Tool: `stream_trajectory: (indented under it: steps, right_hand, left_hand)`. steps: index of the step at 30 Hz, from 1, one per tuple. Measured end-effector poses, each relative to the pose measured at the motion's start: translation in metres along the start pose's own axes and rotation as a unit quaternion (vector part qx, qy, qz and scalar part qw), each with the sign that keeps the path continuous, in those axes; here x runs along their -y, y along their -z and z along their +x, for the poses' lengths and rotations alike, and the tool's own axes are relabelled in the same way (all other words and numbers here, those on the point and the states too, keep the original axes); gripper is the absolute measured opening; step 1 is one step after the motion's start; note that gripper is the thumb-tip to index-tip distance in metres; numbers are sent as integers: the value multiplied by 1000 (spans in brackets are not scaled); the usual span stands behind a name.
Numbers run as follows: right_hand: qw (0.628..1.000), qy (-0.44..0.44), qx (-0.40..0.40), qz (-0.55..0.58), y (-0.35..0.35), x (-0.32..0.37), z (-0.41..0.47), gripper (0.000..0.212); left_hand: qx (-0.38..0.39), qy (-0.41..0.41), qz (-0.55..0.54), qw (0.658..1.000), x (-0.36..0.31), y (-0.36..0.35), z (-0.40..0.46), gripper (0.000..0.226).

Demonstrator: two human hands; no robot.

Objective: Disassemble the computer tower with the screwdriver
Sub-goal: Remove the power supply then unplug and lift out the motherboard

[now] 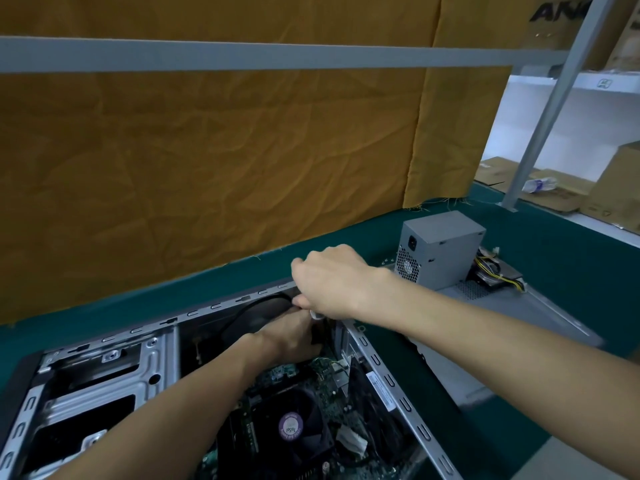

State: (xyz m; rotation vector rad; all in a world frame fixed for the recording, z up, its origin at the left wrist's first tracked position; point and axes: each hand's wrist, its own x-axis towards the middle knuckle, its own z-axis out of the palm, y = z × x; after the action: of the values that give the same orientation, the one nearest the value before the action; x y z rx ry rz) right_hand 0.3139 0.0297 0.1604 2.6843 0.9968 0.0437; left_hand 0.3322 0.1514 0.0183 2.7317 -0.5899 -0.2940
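Observation:
The open computer tower point(388, 379) lies on its side on the green table, with the motherboard and a black CPU fan point(294, 427) exposed. My left hand point(291, 336) reaches deep into the far corner of the case, next to the round black rear fan point(252, 315), and seems to grip a black part there; its fingertips are hidden. My right hand point(332, 282) hovers just above it at the case rim, fingers curled round what looks like the screwdriver point(317, 315). Only a small pale end of the tool shows below the fist.
A grey power supply point(440, 251) with yellow and black cables stands on the removed side panel point(502, 320) to the right of the case. Metal drive bays point(104, 382) fill the case's left end. Brown cloth hangs behind the table, and shelves with cardboard boxes stand at the far right.

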Motion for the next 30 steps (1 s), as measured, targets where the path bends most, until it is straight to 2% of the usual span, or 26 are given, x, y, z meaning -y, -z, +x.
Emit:
stream_trajectory:
  steps: [2,4,7,9,11,13,15,17,20,23,26,27,28,29,30]
  right_hand:
    - [997,21,20,77,1,-5,3,22]
    - [992,32,51,110,4,-11,2,31]
    - [999,4,5,33,0,-5,1,46]
    - [999,4,-23,30,-3,0,3,33]
    - [995,22,8,94,-2,-3,6,25]
    - [989,34,56,131,4,-9,5,37]
    - [995,18,51,81,6,-6,3,47]
    - [1000,-3,6,6,3,1,3,48]
    - [998,20,-7,53,3,5,8,22]
    - [994,27,53,90,9,1,8,30]
    - [999,-28,28,-23,8,6,4,48]
    - [999,-35,19,-36,6,7,5,47]
    - [999,-29,10,-21,5,8,6,35]
    - [1000,-17,9,14,5,7,6,23]
    - [998,-9,17,55,6,3,6,21]
  left_hand:
    - [2,17,9,1000,0,1,-1,48]
    - [5,31,18,999,1,0,-2,46]
    - [-9,35,-5,999,2,-2,-5,52]
    - [-30,33,-7,999,4,-2,-5,48]
    - [-37,36,0,999,3,-3,-5,45]
    - [-44,44,8,998,3,-3,-5,36]
    - [-42,57,5,997,2,-5,-5,34]
    - [-35,67,2,997,2,-6,-4,39]
    - [-30,75,7,997,3,-7,-3,46]
    - [-32,79,17,996,3,-8,-4,45]
    - [-34,77,22,996,2,-8,-3,40]
    - [-35,77,22,996,3,-8,-2,37]
    - [-38,79,19,996,3,-7,-2,36]
    - [-42,81,17,996,3,-7,-2,38]
    - [-46,80,19,996,3,-7,-2,42]
